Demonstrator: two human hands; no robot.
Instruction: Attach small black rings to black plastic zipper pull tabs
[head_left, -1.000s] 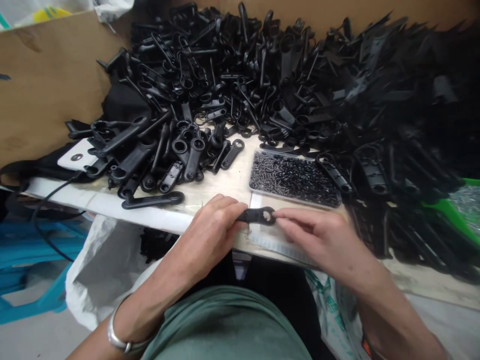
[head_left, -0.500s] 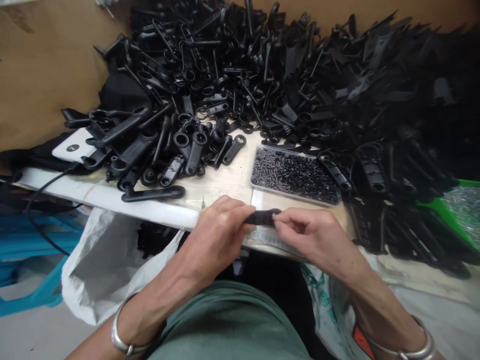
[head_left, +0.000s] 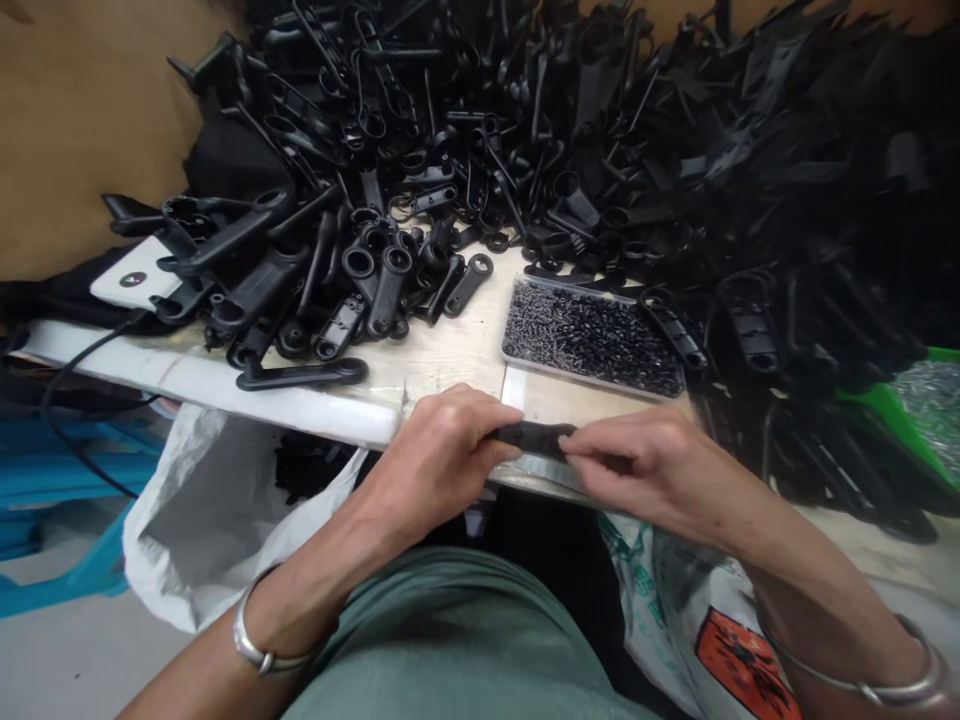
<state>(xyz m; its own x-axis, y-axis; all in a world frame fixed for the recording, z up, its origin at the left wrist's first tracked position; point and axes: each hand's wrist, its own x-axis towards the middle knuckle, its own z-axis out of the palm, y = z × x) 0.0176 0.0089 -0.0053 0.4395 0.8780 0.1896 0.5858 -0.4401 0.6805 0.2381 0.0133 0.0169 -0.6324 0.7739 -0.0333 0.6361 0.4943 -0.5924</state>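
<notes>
My left hand [head_left: 448,440] is closed round one end of a black plastic handle-like part [head_left: 537,437], held level at the table's front edge. Thumb and index finger of my right hand [head_left: 649,460] are pinched together at the part's right end; whatever lies between those fingertips is too small to make out. Just beyond my hands stands a clear shallow tray [head_left: 517,364] full of small dark screws or similar pieces. Like parts, some with a ring at one end, lie in a cluster [head_left: 390,290] to the left of the tray.
A tall heap of black plastic parts [head_left: 465,110] covers the back of the table. A white device [head_left: 133,275] with a cable sits at left. On the right, a green bin [head_left: 934,420] holds small shiny pieces. A white sack [head_left: 195,530] hangs open below the front edge.
The view has shifted slightly. My right hand has moved a little to the right, and more of the black part shows between my hands. Both hands keep their closed shape.
</notes>
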